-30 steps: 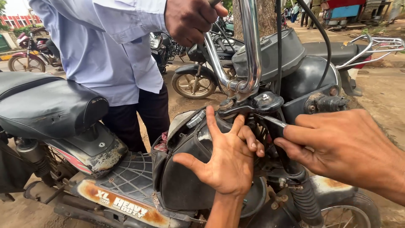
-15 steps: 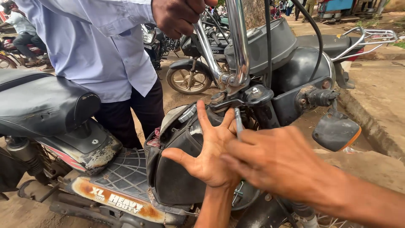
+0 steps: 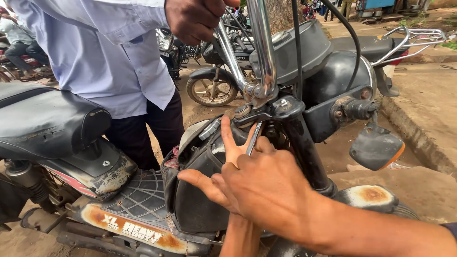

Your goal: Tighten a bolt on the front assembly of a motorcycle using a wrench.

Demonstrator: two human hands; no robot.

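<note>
The right hand (image 3: 266,188) is gripping a slim metal spanner (image 3: 253,138) and setting its upper end against the fitting (image 3: 266,110) under the chrome handlebar stem (image 3: 262,47) of the moped. The left hand (image 3: 223,166) is lying spread wide on the black front cover (image 3: 197,209), bracing it. The fitting is looking still assembled, so the work appears early. Another person's hand (image 3: 195,19) is steadying the bar.

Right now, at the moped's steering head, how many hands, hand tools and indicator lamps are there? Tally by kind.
Hands: 3 (left hand, right hand, co-worker's hand on the handlebar)
Hand tools: 1 (metal tool, pinched in the right hand)
Indicator lamps: 1 (orange indicator lamp)
Total: 5
</note>
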